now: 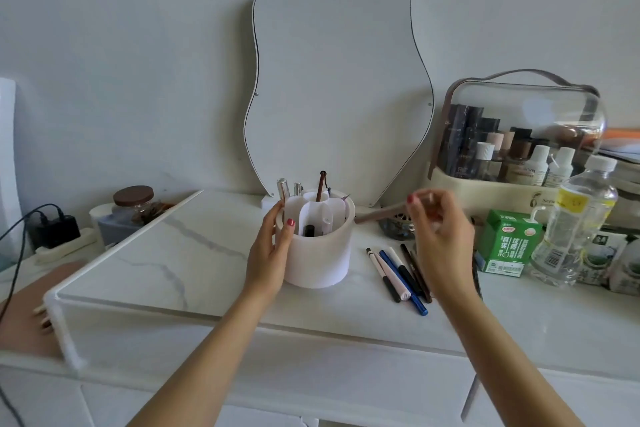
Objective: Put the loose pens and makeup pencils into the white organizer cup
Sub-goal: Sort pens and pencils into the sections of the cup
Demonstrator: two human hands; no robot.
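The white organizer cup point(320, 258) stands on the marble tabletop with several pens and brushes upright in its compartments. My left hand point(272, 253) grips the cup's left side, thumb on the rim. My right hand point(440, 236) is raised to the right of the cup, fingers pinched on a brown makeup pencil point(379, 212) that is blurred and points left toward the cup's rim. Several loose pens and pencils point(398, 274) lie side by side on the table just right of the cup, below my right hand; among them are a blue pen point(407, 286) and a pink-capped one point(393, 276).
A wavy mirror point(337, 87) leans on the wall behind the cup. A clear-lidded cosmetics case point(519, 139), a green drink carton point(507, 243) and a plastic bottle point(578, 222) crowd the right. A jar point(133, 204) and a power strip with a charger point(59, 239) sit at the left.
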